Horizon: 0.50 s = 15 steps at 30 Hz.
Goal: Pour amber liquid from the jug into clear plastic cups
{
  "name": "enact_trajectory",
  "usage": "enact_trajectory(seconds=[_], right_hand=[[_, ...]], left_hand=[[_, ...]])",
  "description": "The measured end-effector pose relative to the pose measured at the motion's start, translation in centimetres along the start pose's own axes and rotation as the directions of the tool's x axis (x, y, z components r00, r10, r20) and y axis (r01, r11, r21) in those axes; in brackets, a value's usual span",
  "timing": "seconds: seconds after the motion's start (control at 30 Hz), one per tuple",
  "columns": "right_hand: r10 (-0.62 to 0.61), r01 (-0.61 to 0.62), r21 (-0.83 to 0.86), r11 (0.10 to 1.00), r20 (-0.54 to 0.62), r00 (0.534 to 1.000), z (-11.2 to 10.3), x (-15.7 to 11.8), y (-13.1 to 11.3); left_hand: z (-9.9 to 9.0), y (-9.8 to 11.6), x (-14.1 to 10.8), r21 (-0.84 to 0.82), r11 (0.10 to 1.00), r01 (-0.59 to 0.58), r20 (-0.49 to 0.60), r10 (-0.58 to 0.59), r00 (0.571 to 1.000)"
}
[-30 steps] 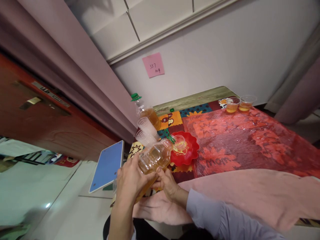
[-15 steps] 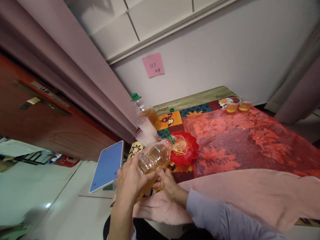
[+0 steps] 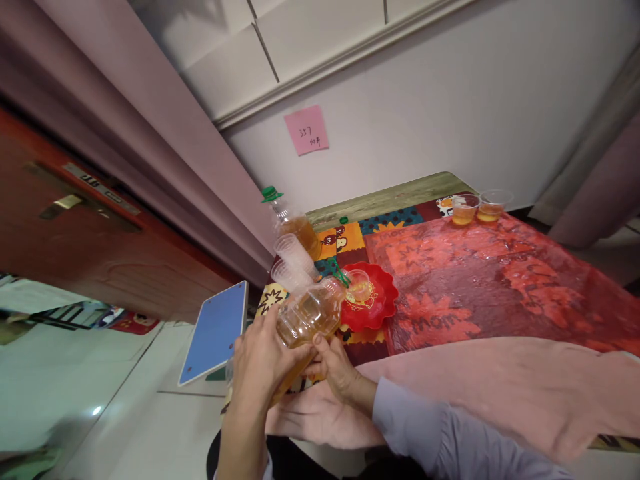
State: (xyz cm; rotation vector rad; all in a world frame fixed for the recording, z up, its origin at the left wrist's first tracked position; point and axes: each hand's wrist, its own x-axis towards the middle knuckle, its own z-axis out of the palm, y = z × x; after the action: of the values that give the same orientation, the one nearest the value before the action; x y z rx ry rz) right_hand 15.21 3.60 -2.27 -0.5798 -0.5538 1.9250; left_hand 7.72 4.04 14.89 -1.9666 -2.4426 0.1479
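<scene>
A clear plastic bottle point(image 3: 316, 312) of amber liquid is tilted, its neck over a red scalloped plate point(image 3: 383, 313). My left hand point(image 3: 263, 350) wraps round the bottle from the left. My right hand point(image 3: 334, 368) grips its lower right side, thumb pressed on the plastic. On the plate stands a clear plastic cup point(image 3: 358, 285) right at the bottle's mouth, with some amber liquid showing in it. A green strip point(image 3: 341, 273) sits by the mouth. Behind the bottle, stacks of clear cups point(image 3: 294, 259) lean on the table.
A second bottle point(image 3: 299, 230) with a green cap stands at the back left, near a small green cap point(image 3: 343, 220). Two part-filled cups point(image 3: 464, 211) stand at the far right. A pink cloth point(image 3: 450, 380) runs along the front edge; a blue board point(image 3: 214, 333) is at the left.
</scene>
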Motion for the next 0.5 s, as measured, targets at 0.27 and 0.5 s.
enact_trajectory(seconds=[0.27, 0.5], right_hand=[[0.003, -0.003, 0.006, 1.000, 0.007, 1.000, -0.13, 0.04, 0.08], [0.001, -0.001, 0.004, 1.000, 0.016, 1.000, -0.10, 0.01, -0.02]], left_hand=[[0.18, -0.08, -0.04, -0.010, 1.000, -0.015, -0.027, 0.015, 1.000], [0.57, -0.39, 0.08, -0.010, 0.999, -0.032, -0.051, 0.032, 0.998]])
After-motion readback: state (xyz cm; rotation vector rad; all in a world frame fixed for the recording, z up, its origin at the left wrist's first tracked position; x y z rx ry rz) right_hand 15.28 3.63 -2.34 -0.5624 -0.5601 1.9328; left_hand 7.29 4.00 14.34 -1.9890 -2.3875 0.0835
